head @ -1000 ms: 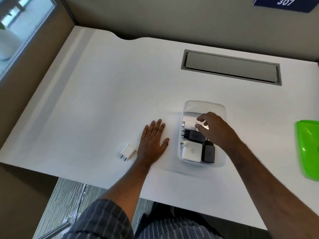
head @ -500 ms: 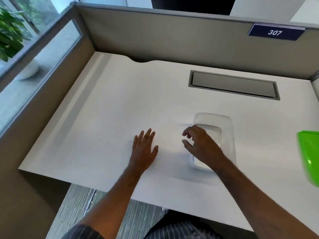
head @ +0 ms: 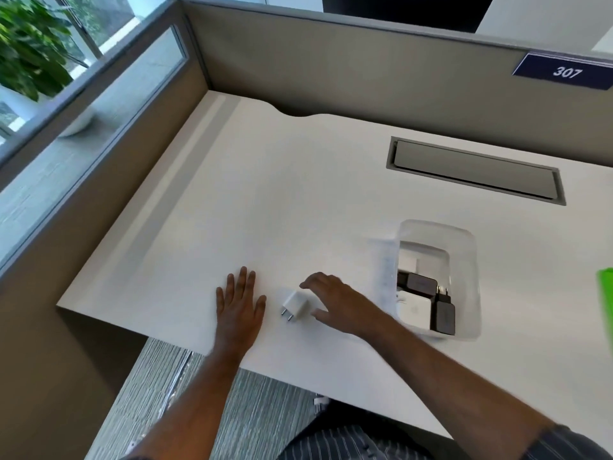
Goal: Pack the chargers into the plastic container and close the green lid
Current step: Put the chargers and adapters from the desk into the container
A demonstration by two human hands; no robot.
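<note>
A small white charger lies flat on the white desk near its front edge, its two round pins pointing toward the near left. The right hand is cupped over it from the right, fingers spread wide and curved, with the thumb near the charger's near right corner and the forefinger arching past its far side; whether any fingertip touches it cannot be told, and nothing is gripped. The left hand rests palm down on the desk just to the left of the charger, fingers close together and extended, holding nothing.

To the right of the right hand stands the clear plastic container, open on top. Inside it lie a larger white charger at the near end, a black charger just right of it with its pins pointing away, and another black charger beyond them. At the far right edge of the view a sliver of the green lid lies on the desk, well apart from the container. A grey cable hatch is set into the desk farther back.
</note>
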